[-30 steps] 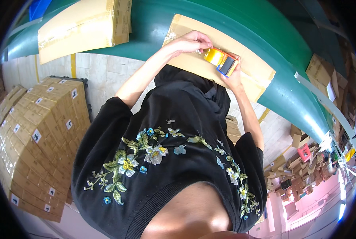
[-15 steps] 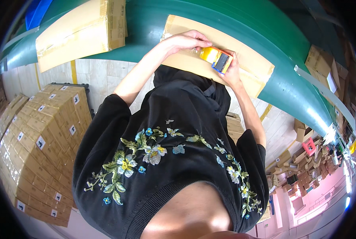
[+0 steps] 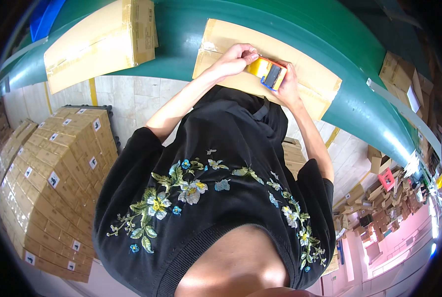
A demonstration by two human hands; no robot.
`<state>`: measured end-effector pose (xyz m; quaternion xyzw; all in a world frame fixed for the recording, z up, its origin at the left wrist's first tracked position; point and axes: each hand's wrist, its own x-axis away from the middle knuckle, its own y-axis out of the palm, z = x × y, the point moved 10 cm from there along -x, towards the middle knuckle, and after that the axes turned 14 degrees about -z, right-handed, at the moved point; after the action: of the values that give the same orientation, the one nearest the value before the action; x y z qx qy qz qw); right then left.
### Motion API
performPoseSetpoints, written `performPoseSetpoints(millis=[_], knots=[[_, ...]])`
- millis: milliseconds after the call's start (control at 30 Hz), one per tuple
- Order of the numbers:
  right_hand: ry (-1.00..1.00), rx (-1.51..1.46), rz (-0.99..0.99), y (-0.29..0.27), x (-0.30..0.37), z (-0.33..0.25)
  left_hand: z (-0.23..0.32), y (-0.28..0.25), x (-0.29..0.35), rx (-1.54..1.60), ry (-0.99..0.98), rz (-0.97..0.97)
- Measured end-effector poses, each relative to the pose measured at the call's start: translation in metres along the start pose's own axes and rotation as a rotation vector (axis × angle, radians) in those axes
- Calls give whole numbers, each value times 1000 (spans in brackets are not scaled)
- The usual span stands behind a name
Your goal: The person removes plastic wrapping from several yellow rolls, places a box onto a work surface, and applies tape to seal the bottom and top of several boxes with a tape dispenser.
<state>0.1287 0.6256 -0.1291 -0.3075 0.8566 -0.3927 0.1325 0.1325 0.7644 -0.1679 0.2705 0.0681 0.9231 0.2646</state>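
Observation:
A tape dispenser (image 3: 273,74) in orange, yellow and blue, with a dark part on one side, is gripped in my right hand (image 3: 289,85). My left hand (image 3: 236,59) has its fingers pinched together right at the dispenser's left end, beside its yellow tape. Whatever lies between those fingertips is too small to make out. Both hands are over a flat, closed cardboard box (image 3: 305,64), which has clear tape on its left and right ends. The box rests on a green conveyor belt (image 3: 179,37) in front of me.
Another cardboard box (image 3: 94,44) sits on the belt at the left. Stacked, labelled cartons (image 3: 57,163) stand on the floor at lower left. Boxes (image 3: 399,74) lie beyond a metal rail (image 3: 404,114) at right. A red plastic stool (image 3: 387,179) and a cardboard heap are farther right.
My left hand has shifted slightly left and its fingers look more curled at the dispenser's end. The dispenser has moved a little and stays in my right hand.

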Motion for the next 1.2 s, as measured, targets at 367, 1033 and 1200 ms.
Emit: performPoseSetpoints(millis=[367, 1033, 1200], knots=[[97, -44, -61, 14, 6, 18, 1, -1, 12, 92, 173, 127], [-95, 92, -170, -2, -36, -58, 39, -92, 92, -120, 151, 430], [-138, 208, -319, -2, -41, -88, 20, -104, 113, -331, 16, 633]])
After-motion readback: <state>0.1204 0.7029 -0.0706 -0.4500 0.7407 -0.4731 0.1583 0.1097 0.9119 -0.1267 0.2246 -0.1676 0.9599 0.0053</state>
